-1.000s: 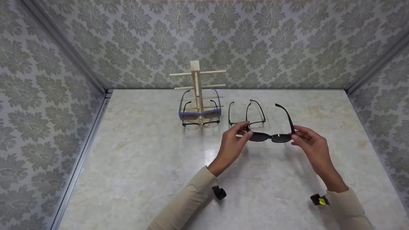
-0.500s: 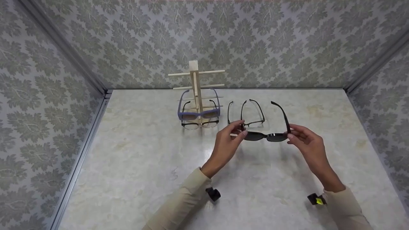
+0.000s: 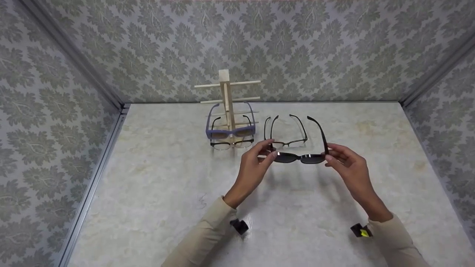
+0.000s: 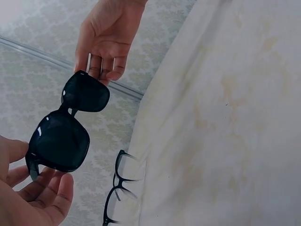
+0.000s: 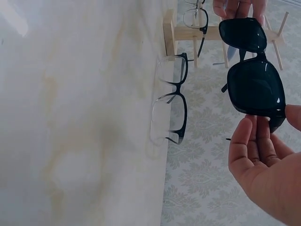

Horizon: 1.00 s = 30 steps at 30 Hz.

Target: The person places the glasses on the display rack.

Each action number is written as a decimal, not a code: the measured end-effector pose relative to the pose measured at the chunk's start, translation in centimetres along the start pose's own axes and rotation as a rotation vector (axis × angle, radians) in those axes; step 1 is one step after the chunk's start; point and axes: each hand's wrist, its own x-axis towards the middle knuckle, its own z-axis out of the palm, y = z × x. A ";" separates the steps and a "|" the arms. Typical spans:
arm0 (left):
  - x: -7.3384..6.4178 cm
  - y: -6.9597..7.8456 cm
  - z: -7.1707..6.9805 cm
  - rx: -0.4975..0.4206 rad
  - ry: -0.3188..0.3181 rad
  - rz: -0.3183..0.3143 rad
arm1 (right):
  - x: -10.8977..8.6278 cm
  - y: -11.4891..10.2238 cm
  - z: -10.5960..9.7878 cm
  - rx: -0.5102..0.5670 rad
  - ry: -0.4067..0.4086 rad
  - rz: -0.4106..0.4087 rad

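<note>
Both hands hold a pair of black sunglasses (image 3: 286,157) above the table, temples unfolded and pointing away from me. My left hand (image 3: 252,167) pinches the frame's left corner between thumb and fingers. At the right corner, my right hand (image 3: 349,167) pinches the hinge area the same way. The dark lenses (image 4: 61,141) show large in the left wrist view. Behind them, clear-lensed eyeglasses (image 3: 297,141) with a dark frame stand on the table, partly hidden by the left hand and the sunglasses. They show fully in the right wrist view as half-rim eyeglasses (image 5: 181,94).
Left of the hands stands a wooden display rack (image 3: 226,89) with thin crossbars. Purple sunglasses (image 3: 222,133) hang on it, with dark-browed eyeglasses (image 3: 220,145) below. Its two upper bars carry nothing. Patterned walls (image 3: 237,44) enclose the marbled table (image 3: 156,207) at the back and sides.
Both hands have moved left together, carrying the black sunglasses toward the display rack. The rack and the eyeglasses on the table have stayed in place.
</note>
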 end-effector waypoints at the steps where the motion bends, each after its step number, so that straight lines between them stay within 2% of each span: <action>1: -0.1 0.0 -0.1 0.002 0.001 0.002 | 0.0 0.0 0.1 0.001 0.001 -0.002; 14: -0.5 0.3 -1.6 0.002 0.008 0.026 | 0.0 -0.4 1.6 0.053 0.016 -0.028; 22: -0.9 1.0 -2.5 0.017 0.023 0.045 | 0.1 -1.1 2.3 0.108 0.012 -0.074; 30: -1.4 1.7 -3.5 0.049 0.033 0.073 | 0.0 -1.6 3.1 0.093 0.003 -0.090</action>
